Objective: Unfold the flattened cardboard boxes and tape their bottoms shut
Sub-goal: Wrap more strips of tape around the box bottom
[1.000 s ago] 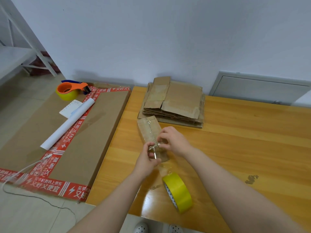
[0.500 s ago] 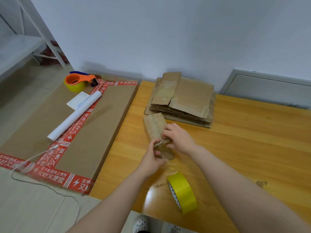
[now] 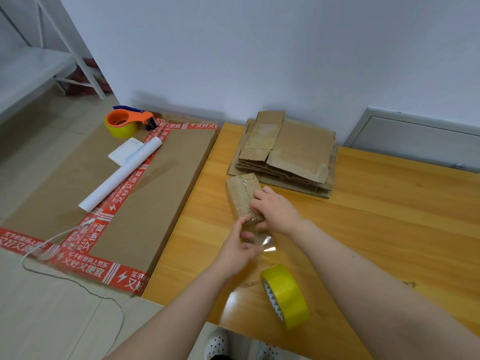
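Centre frame, on the table [image 3: 389, 229]: one small box [image 3: 240, 194], near end gripped by curled right hand [image 3: 276, 210]; left hand [image 3: 237, 252] pinching clear tape [image 3: 267, 244] there. Lower centre, one yellow tape roll [image 3: 287, 300] (on edge); just above the box, one stack of flattened boxes [image 3: 293, 152]. Upper left, one orange dispenser [image 3: 127, 120], one white paper roll [image 3: 120, 175].

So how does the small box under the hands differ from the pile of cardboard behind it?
The small box is folded up into a block; the pile holds flattened pieces. The small box carries clear tape along its top; none is plain on the pile. The right hand grips the small box and the left hand pinches the clear tape at its near end; nobody touches the pile. Both are brown cardboard on the wooden table.
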